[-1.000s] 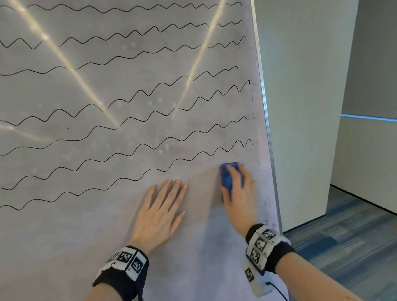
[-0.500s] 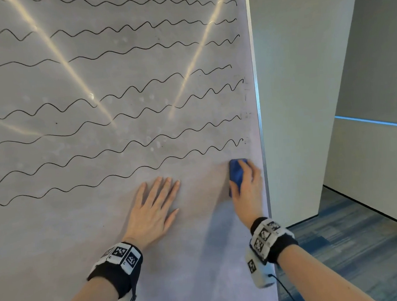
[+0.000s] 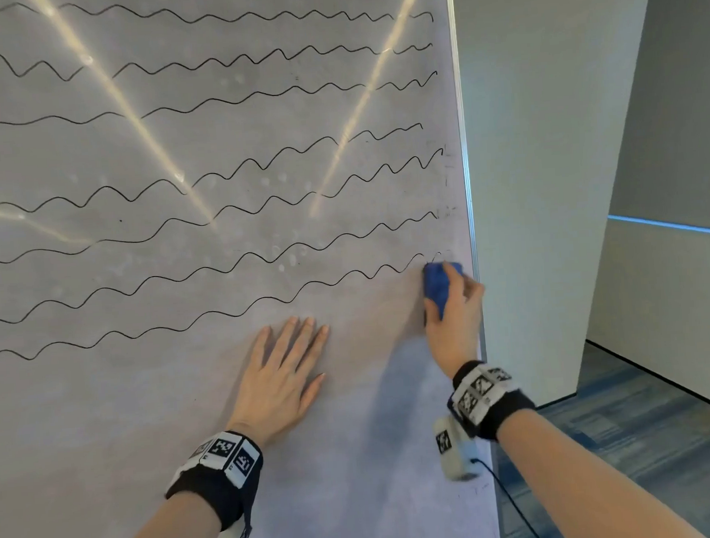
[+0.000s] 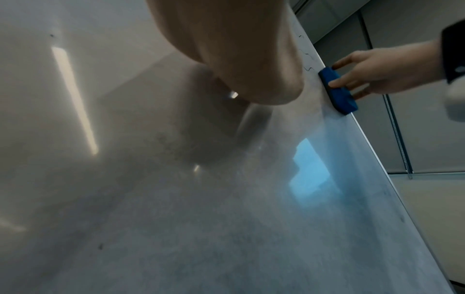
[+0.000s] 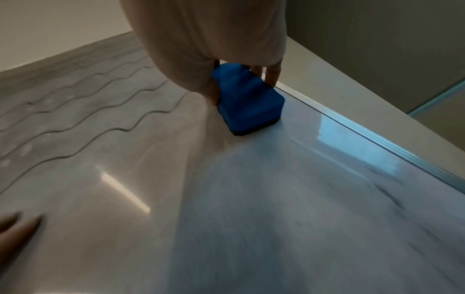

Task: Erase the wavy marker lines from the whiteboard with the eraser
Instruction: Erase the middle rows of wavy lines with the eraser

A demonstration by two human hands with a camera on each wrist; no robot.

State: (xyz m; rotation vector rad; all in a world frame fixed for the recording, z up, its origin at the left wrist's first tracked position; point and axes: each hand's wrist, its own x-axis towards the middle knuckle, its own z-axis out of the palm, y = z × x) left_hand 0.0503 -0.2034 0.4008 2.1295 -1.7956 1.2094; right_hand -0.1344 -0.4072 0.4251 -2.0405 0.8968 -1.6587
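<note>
Several black wavy lines cross the upper part of the whiteboard; its lower part is wiped grey. My right hand grips a blue eraser and presses it flat on the board at the right end of the lowest line, close to the metal frame. The eraser shows in the right wrist view with fingers round it, and the eraser appears at the board's edge in the left wrist view. My left hand lies flat on the board with straight fingers, below the lowest line.
The board's metal right edge runs vertically just right of the eraser. Beyond it stand a pale wall panel and blue-grey carpet. A cable hangs from my right wrist camera.
My right hand has moved the eraser up and right to the right end of the lowest wavy line, whose tip now looks partly rubbed. The left hand stays flat on the board.
</note>
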